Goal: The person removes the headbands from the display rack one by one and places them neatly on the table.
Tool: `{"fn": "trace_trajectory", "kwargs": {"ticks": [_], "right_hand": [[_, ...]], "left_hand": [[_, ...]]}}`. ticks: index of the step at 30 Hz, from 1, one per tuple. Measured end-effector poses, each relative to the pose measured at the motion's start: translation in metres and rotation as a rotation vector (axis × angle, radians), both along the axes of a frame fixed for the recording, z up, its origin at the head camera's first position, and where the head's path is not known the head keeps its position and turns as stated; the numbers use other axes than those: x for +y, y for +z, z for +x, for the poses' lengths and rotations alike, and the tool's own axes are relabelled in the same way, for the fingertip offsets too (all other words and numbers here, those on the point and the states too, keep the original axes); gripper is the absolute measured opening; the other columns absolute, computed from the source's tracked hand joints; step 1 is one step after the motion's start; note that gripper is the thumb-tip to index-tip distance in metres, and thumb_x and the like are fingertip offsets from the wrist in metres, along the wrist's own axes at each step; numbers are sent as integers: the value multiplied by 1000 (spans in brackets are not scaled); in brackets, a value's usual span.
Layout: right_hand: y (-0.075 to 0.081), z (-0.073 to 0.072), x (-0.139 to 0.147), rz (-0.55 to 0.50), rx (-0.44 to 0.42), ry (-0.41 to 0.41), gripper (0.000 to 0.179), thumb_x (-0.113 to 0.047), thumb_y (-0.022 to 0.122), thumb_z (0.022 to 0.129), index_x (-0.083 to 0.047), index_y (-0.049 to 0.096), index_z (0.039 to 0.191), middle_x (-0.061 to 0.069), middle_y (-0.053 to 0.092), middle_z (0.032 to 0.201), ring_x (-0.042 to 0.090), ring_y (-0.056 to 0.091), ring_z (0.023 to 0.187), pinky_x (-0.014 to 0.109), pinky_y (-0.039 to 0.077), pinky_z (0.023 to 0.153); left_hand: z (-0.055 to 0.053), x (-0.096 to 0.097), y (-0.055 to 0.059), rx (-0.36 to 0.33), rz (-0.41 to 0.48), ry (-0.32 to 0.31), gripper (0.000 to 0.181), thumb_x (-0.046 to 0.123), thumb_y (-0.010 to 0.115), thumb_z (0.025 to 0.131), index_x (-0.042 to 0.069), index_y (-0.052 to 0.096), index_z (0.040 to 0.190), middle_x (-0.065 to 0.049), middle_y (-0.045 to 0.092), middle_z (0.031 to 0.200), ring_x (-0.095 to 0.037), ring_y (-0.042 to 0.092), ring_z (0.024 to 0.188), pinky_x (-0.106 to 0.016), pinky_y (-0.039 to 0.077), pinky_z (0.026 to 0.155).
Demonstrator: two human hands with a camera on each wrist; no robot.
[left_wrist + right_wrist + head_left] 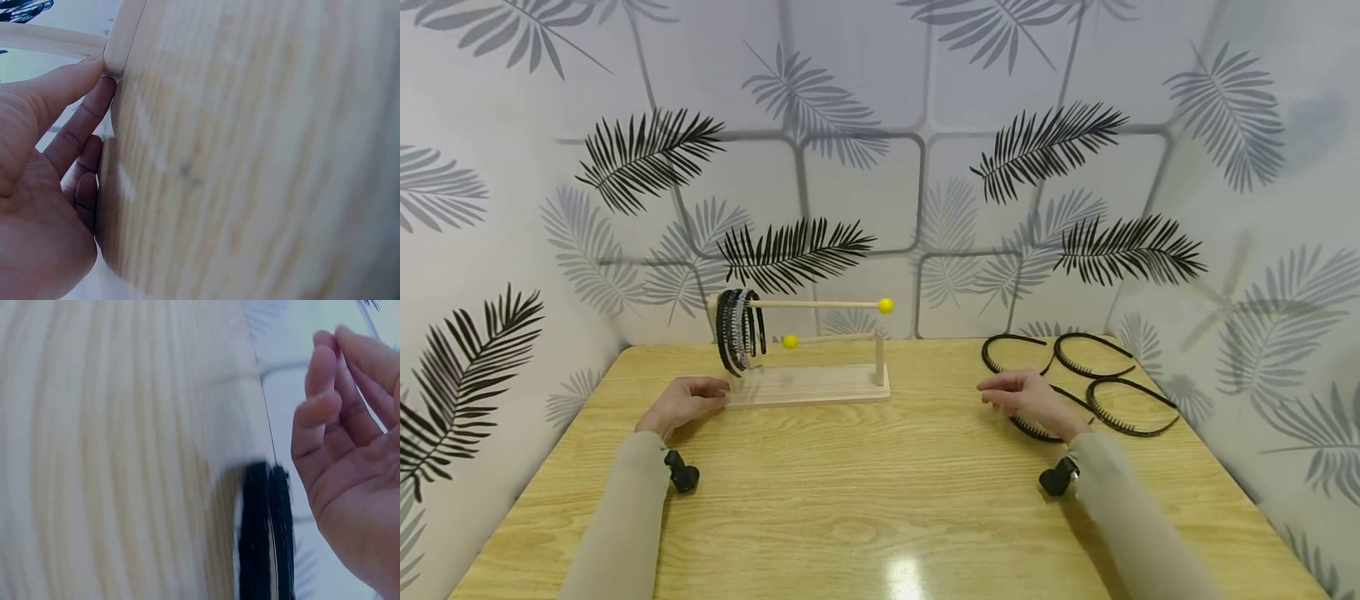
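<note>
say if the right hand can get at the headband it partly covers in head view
Probably yes: the right hand holds nothing, that black headband lies close by on the table, and no visible object blocks the way.

wooden table (850, 500): wooden rack (808, 387), four black headbands (1089, 395)

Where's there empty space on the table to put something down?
The biggest bare patch of table is between the two sleeves, in front of the wooden headband stand. A smaller one is between the stand and the right hand. It's crowded on the right, where four black headbands lie close together by that hand.
</note>
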State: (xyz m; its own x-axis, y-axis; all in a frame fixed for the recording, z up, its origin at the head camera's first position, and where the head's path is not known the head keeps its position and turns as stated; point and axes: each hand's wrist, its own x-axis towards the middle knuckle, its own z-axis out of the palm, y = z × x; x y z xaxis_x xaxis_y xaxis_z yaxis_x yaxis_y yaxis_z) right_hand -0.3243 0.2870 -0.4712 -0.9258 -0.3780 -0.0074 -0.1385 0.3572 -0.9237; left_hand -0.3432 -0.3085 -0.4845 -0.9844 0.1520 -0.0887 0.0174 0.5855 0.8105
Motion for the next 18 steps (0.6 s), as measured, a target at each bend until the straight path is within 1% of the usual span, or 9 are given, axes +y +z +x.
{"fn": "trace_trajectory", "kwargs": {"ticks": [2,4,7,10,13,18], "right_hand": [[1,-1,-12,-2,13,-7,43,-27,64,97,5,63,125,13,71,104,28,61,81,34,51,63],[1,-2,-25,13,31,-9,42,-28,63,98,4,64,125,15,70,105,32,60,86,35,51,64],[3,-3,-45,23,35,-12,39,-27,62,98,2,65,123,22,68,110,36,60,90,35,51,66],[4,-4,-63,20,31,17,37,-26,61,98,1,66,123,26,66,115,38,60,92,36,52,67],[5,-5,-79,14,16,34,35,-25,61,99,-1,66,123,22,68,115,35,61,93,35,52,68],[4,-4,-101,-14,9,39,36,-23,62,98,-2,64,127,14,70,111,23,63,89,34,52,70]], "left_hand": [[0,0,0,-1,1,-2,43,21,66,95,0,60,133,-19,65,124,-23,60,109,-31,48,89],[-1,0,-1,-1,3,-5,43,21,66,95,0,60,133,-19,65,125,-26,60,111,-32,48,89],[-1,0,-1,5,-3,-5,43,21,66,95,0,60,132,-19,65,124,-21,61,107,-30,48,88],[-1,0,-2,10,-5,2,42,19,66,95,0,61,131,-18,66,123,-13,61,100,-25,47,84],[-1,0,-1,12,-2,3,42,19,66,95,-1,61,131,-18,66,122,-11,61,99,-25,47,84],[1,1,0,9,-10,4,42,19,66,95,-1,61,131,-19,66,123,-23,61,108,-35,48,91]]}}
